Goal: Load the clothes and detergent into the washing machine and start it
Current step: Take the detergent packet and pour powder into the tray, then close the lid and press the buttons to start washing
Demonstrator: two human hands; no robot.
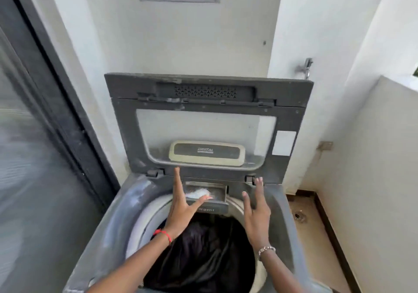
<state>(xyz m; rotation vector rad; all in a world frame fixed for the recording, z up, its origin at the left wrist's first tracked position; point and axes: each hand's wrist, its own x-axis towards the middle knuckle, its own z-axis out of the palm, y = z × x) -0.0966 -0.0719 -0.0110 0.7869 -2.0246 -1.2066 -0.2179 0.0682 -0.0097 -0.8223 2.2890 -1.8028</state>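
Note:
A grey top-loading washing machine (108, 220) stands before me with its lid (126, 139) raised upright against the wall. Dark clothes (203, 254) fill the drum. At the drum's back edge the detergent drawer (217, 191) is pulled out, with whitish powder (199, 193) inside. My left hand (181, 206) hovers open over the drawer's left side, its thumb at the drawer's front edge. My right hand (256, 211) is open too, fingers spread, just right of the drawer and holding nothing.
A dark-framed glass sliding door (45, 134) runs along the left. White walls close the back and right, with a tap (306, 67) above the lid's right corner. A floor drain (299, 216) lies on the tiled strip to the machine's right.

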